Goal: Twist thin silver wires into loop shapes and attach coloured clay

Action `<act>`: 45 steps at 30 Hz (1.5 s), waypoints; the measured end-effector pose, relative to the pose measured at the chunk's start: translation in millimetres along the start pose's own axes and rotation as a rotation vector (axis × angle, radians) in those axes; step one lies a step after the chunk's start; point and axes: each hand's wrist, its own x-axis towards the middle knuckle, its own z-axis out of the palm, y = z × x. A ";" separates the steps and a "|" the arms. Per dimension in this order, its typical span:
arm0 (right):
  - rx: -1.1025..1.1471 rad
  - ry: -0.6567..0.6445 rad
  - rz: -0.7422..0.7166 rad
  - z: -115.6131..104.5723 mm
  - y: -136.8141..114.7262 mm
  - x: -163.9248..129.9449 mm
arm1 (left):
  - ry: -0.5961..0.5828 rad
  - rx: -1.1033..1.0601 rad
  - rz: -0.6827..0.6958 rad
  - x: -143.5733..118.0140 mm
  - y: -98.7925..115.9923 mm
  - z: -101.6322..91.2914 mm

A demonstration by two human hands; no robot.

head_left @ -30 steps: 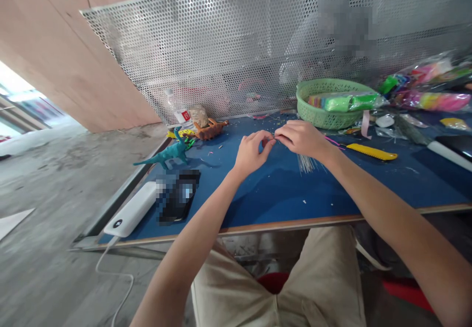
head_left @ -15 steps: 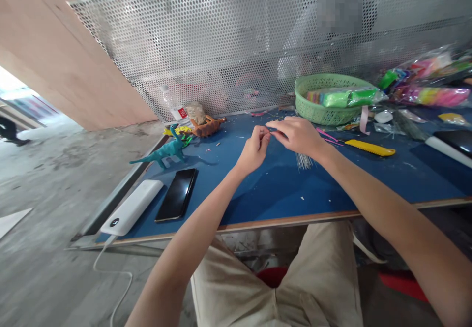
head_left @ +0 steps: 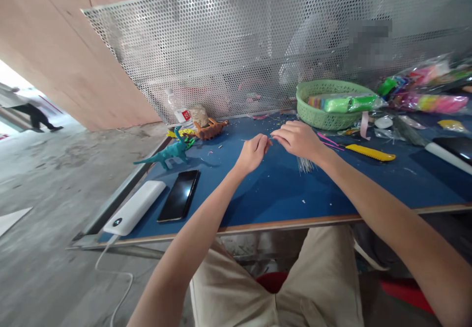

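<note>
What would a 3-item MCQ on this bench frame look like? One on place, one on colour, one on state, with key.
1. Where does the phone lie?
A. in the basket
B. beside the power bank
C. on the floor

2. What colour is the basket?
A. green
B. red
C. black

3. How are the left hand and right hand placed?
A. both flat on the table
B. fingertips brought together, pinching something small
C. far apart, one on the phone

Key: 1 B, it lies right of the white bank near the table's left end. 2 A, pale green mesh wall. 3 B, fingertips meet above the blue top; the pinched piece is too small to identify.
</note>
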 end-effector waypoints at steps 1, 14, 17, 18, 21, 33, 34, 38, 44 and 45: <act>-0.008 -0.002 -0.005 0.1 -0.2 0.2 | 0.001 -0.020 -0.020 0.3 -0.2 0.7; -0.090 -0.013 -0.066 0.8 -5.8 1.6 | 0.040 -0.026 -0.100 3.1 2.0 3.7; -0.123 -0.023 -0.097 -0.8 -7.1 2.1 | 0.007 -0.079 -0.134 5.0 -1.0 3.0; -0.128 -0.027 -0.104 -1.3 -7.5 2.3 | -0.006 -0.097 -0.142 5.7 -2.3 2.7; -0.118 -0.039 -0.114 -2.8 -8.0 2.5 | -0.049 -0.142 -0.160 7.6 -6.0 1.1; -0.103 -0.149 -0.211 -10.2 -0.1 2.0 | -0.157 -0.113 -0.080 5.0 -1.5 -5.6; -0.096 -0.150 -0.210 -10.2 0.5 2.2 | -0.153 -0.092 -0.048 4.7 -0.6 -6.3; -0.069 -0.145 -0.198 -9.9 1.3 3.1 | -0.090 0.059 0.095 4.2 3.8 -9.1; -0.040 -0.146 -0.174 -9.2 0.0 4.3 | -0.025 0.246 0.268 4.7 5.1 -13.5; -0.021 -0.145 -0.166 -9.2 0.2 4.6 | -0.022 0.266 0.306 4.8 4.1 -14.3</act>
